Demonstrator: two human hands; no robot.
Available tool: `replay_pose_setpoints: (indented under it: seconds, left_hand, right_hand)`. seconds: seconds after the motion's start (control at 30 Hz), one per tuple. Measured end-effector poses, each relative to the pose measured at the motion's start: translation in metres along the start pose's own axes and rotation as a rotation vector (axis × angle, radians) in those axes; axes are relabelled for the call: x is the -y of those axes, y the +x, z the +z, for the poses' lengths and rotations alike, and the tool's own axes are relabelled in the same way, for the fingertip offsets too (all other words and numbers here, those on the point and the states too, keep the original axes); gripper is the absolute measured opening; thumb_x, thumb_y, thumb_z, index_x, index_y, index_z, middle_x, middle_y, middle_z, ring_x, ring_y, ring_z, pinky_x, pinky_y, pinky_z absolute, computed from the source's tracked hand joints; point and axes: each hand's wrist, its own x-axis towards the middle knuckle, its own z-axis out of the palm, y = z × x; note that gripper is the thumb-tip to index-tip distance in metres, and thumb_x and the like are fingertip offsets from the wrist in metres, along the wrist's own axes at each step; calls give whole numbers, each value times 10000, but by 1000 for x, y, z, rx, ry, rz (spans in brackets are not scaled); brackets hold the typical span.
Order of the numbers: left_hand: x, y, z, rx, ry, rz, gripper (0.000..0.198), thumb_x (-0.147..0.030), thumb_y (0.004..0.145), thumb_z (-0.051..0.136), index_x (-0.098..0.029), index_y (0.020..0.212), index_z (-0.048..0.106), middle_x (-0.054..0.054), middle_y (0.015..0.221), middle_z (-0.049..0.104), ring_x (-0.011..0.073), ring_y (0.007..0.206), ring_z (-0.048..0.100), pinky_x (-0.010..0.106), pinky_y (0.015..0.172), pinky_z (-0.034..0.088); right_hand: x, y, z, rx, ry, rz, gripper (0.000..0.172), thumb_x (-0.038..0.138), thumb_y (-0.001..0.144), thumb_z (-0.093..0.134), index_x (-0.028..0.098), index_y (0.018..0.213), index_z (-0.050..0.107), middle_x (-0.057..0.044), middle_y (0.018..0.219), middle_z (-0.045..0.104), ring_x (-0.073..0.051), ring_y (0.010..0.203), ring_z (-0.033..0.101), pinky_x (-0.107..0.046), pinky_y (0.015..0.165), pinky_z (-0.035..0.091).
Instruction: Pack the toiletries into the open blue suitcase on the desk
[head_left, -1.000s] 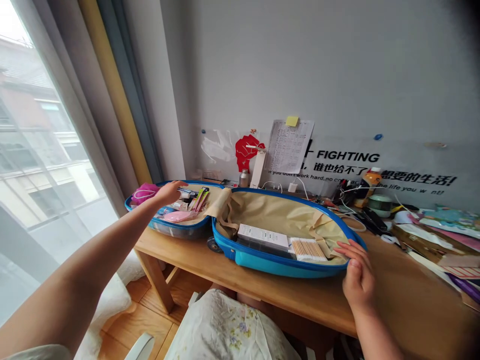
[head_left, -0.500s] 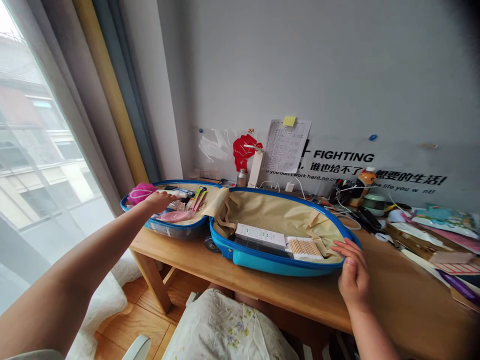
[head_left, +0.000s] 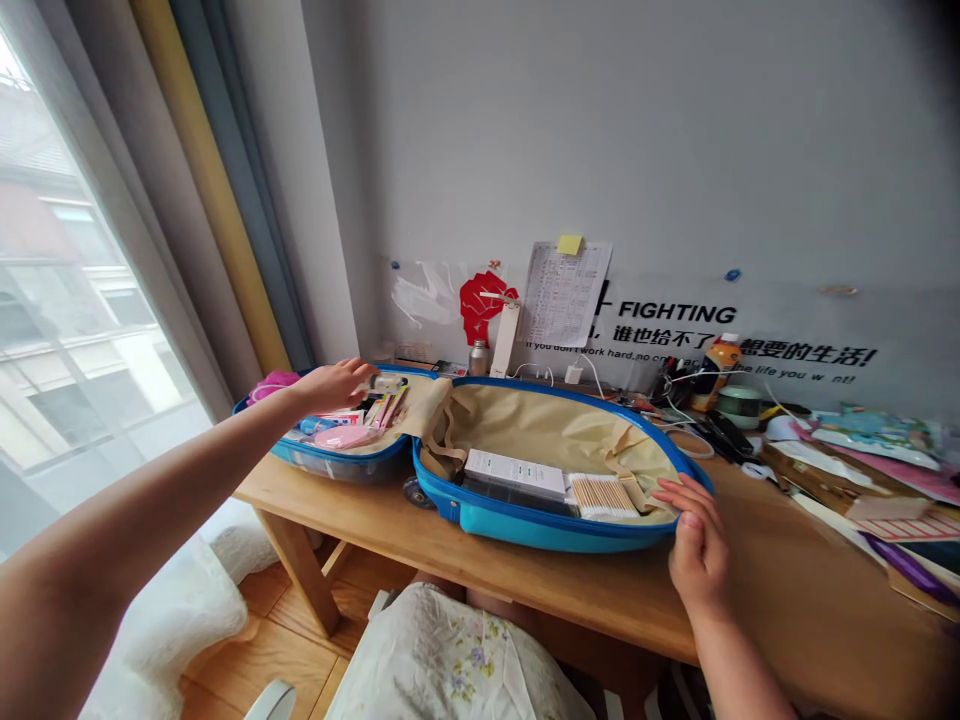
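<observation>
An open blue suitcase with a beige lining lies on the wooden desk, its two halves spread side by side. My left hand is above the left half, fingers closed around a small clear bottle with a dark end. Below it lie a pink oval item, slim pink and green packages, a blue item and a magenta mesh bundle. My right hand grips the right half's rim, fingers over the edge. Near it are packed cotton swabs and a white box.
Behind the suitcase stand a silver bottle, a white lamp and a charger with cables. At the right are an orange-labelled bottle, a green jar and piled papers and bags. A curtain hangs at the left.
My left hand has moved right and slightly up within the left half, and the clear bottle now shows in its fingers. The right hand stays on the rim. The view has shifted slightly.
</observation>
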Motion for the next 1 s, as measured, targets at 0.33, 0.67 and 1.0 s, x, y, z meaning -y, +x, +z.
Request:
replay_pose_setpoints:
  seconds: [0.33,0.67,1.0]
  left_hand:
    - [-168,81,-45,108,-341,401,533,-314,904,521,-228,1419,416,100,1371,508,229,1179,565,291,1000,420]
    - [-226,118,6,377,-306,383,508,-284,850,609,-202,1344,520,106,1373,564,237,1187,578,301,974,446]
    - [-229,119,29,483,-341,346,418,-282,863,641,-224,1271,573,76,1280,625,223,1154,593,360,972,475]
  right_hand:
    - [-1,-1,-1,-8,4,3,378,341,981,330,193,910,671,-119,982,684,-285,1132,588,-550,974,452]
    - [5,1,-2,17,16,-4,351,312,983,338,195,938,666,-118,1000,681,-275,1136,584,-550,992,442]
    - [2,0,-2,13,20,22,361,353,977,357,201,913,678,-112,989,688,-285,1123,590,-559,987,445]
